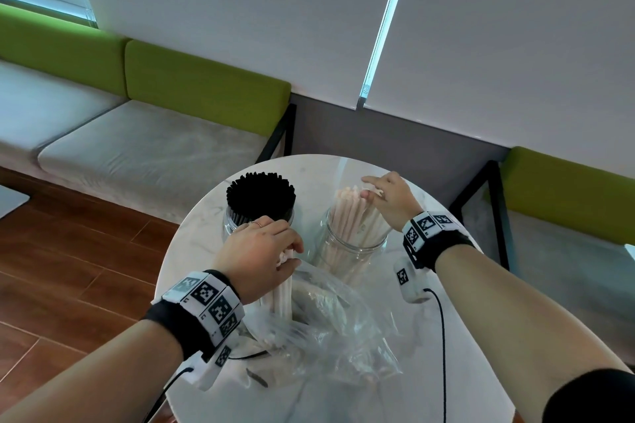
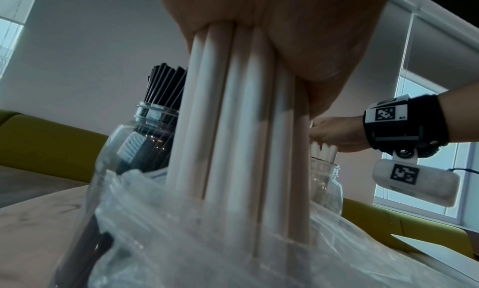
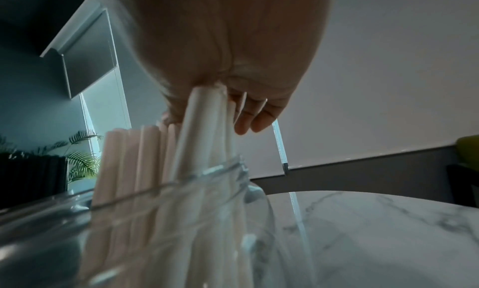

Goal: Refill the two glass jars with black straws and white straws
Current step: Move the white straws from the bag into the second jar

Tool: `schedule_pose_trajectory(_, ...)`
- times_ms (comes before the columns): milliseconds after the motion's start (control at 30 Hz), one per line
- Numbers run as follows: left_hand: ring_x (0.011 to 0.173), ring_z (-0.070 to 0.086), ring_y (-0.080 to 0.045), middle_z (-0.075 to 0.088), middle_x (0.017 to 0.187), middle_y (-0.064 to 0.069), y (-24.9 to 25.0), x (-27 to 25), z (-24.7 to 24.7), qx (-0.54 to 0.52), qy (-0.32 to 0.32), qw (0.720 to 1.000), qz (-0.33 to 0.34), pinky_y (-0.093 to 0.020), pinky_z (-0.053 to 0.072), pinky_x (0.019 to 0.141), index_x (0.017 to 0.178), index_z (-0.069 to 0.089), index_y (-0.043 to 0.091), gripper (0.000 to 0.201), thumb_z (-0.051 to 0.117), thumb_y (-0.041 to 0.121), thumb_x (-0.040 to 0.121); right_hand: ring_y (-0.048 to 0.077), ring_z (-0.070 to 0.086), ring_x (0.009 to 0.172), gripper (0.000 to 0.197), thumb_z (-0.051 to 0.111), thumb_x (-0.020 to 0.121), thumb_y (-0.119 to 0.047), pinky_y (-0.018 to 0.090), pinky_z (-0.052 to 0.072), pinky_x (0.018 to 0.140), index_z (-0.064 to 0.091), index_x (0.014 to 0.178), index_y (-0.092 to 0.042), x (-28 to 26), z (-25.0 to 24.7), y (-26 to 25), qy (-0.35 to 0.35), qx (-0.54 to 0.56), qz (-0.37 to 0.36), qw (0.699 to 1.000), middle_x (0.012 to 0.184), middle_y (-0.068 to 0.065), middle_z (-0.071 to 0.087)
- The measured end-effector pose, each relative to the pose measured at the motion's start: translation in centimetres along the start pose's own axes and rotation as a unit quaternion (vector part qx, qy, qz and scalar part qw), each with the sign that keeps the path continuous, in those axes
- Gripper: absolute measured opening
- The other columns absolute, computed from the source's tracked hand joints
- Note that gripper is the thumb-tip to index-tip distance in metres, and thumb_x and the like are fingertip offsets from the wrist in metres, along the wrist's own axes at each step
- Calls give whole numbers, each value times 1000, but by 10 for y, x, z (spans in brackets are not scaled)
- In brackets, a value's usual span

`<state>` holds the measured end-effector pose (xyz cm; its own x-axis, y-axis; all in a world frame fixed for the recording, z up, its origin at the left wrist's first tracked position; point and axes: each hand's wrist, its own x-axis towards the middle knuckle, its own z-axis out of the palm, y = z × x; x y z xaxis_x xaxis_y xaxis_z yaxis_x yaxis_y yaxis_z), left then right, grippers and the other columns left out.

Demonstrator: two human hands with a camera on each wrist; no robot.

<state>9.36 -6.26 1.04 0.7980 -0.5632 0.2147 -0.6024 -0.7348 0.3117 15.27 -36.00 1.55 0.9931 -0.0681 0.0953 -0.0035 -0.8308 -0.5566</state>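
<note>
Two glass jars stand on the round marble table (image 1: pixel 446 371). The left jar (image 1: pixel 231 221) is packed with black straws (image 1: pixel 260 194). The right jar (image 1: pixel 354 252) holds white straws (image 1: pixel 347 213) leaning to the right. My left hand (image 1: pixel 264 256) grips a bundle of white straws (image 1: pixel 280 295) that stands upright in a clear plastic bag (image 1: pixel 330 330); in the left wrist view the bundle (image 2: pixel 233 128) runs from my palm down into the bag (image 2: pixel 207 251). My right hand (image 1: pixel 390 197) pinches the tops of a few white straws (image 3: pixel 204 112) inside the right jar (image 3: pixel 160 192).
The crumpled bag spreads over the table's near middle. A bench with grey seat (image 1: pixel 144 154) and green backrest (image 1: pixel 206 86) runs behind on the left, another green-backed bench (image 1: pixel 567 189) on the right. Wood floor (image 1: pixel 68 268) lies to the left. Cables hang from both wrist bands.
</note>
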Motion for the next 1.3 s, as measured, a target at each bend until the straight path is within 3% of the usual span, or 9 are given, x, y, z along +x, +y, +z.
schedule_pose_trajectory(200, 95, 50, -4, 55, 94, 24, -3, 0, 1, 0, -3, 1000, 3, -29, 47, 83, 92, 57, 40, 16, 52, 50, 80, 16, 46, 122, 60, 41, 95, -48, 41, 41, 106, 33, 146, -18, -31, -8, -5, 85, 139, 36, 986, 137, 4, 36)
schedule_pose_trajectory(300, 95, 50, -4, 55, 94, 24, -2, 1, 0, 3, -7, 1000, 6, -29, 47, 83, 92, 57, 40, 18, 48, 51, 80, 13, 38, 132, 81, 53, 84, -57, 32, 34, 109, 24, 149, -19, -51, 3, -5, 39, 138, 23, 989, 148, 2, 30)
schedule_pose_trajectory(400, 94, 51, -5, 56, 93, 24, 0, 1, 0, -1, -6, 1000, 7, -30, 47, 81, 90, 57, 40, 24, 42, 54, 78, 6, 35, 129, 87, 71, 82, -41, 21, 28, 104, 21, 150, -19, -52, 19, -10, 40, 116, 27, 992, 150, 1, 28)
schedule_pose_trajectory(567, 94, 52, -5, 55, 92, 24, -1, 0, 1, 5, -3, 1000, 4, -29, 46, 81, 90, 57, 40, 18, 48, 52, 80, 19, 33, 133, 102, 79, 69, -51, 33, 32, 110, 23, 148, -19, -27, 36, -39, 77, 70, -2, 995, 148, 5, 28)
schedule_pose_trajectory(733, 94, 51, -6, 54, 91, 23, -1, 0, 1, 0, -3, 1000, 3, -30, 46, 82, 90, 56, 41, 13, 54, 49, 80, 27, 48, 108, 58, 81, 70, -39, 40, 43, 97, 60, 119, -17, -15, 55, -45, 106, 1, -7, 994, 116, 4, 51)
schedule_pose_trajectory(900, 93, 52, -6, 55, 91, 23, -2, -1, 0, 1, 2, 1000, 4, -30, 47, 81, 91, 57, 40, 13, 56, 47, 80, 28, 52, 92, 36, 82, 68, -26, 44, 48, 82, 69, 98, -13, -3, 40, -43, 167, 30, -69, 983, 95, 4, 55)
schedule_pose_trajectory(1067, 95, 51, -6, 55, 93, 24, -1, -1, 0, -1, -3, 1000, 0, -30, 46, 83, 92, 57, 40, 14, 54, 48, 80, 24, 46, 107, 54, 76, 72, -45, 43, 45, 90, 59, 120, -26, -4, 34, -30, 93, -68, -6, 993, 114, -1, 51)
schedule_pose_trajectory(1233, 95, 52, -6, 55, 92, 24, 0, -1, -1, -1, -2, 1000, 2, -31, 47, 83, 92, 57, 40, 15, 54, 48, 80, 26, 42, 119, 70, 74, 77, -36, 41, 41, 98, 43, 140, -31, -5, 31, -26, 94, -55, -86, 990, 137, 2, 40)
schedule_pose_trajectory(1300, 95, 52, -6, 55, 92, 23, 0, -1, -1, 1, 0, 1000, 2, -31, 47, 82, 92, 57, 40, 15, 54, 48, 80, 26, 42, 120, 63, 72, 78, -37, 41, 43, 95, 48, 136, -33, -3, 31, -29, 74, -103, -121, 984, 136, 1, 44)
